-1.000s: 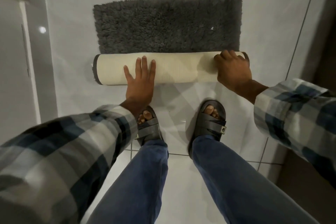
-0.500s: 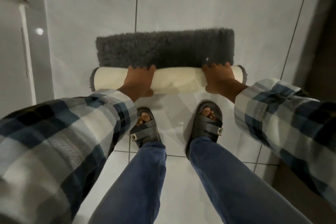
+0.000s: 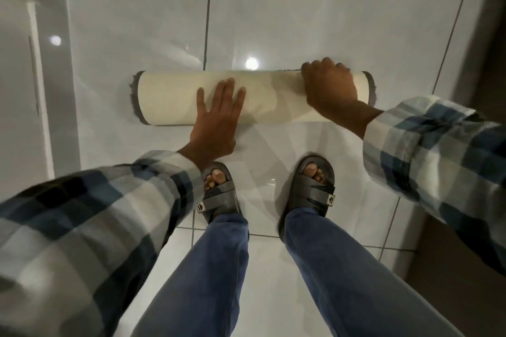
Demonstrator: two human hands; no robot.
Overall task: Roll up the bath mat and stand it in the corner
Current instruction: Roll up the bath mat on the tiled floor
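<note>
The bath mat (image 3: 169, 97) lies on the floor as a full roll, cream backing outward, with grey pile showing only at both ends. It stretches left to right just ahead of my feet. My left hand (image 3: 217, 120) rests flat on the roll's middle, fingers spread, palm against its near side. My right hand (image 3: 330, 89) curls over the top of the roll near its right end, fingers hooked over the far side.
Glossy white floor tiles (image 3: 273, 8) stretch beyond the roll. A white cabinet or door panel (image 3: 19, 90) stands along the left. A dark wall edge (image 3: 490, 49) runs down the right. My sandalled feet (image 3: 312, 189) stand close behind the roll.
The last grey stretch of mat has been rolled away from me into the roll; no flat pile remains. My left hand has opened flat and my right hand has moved to the right end.
</note>
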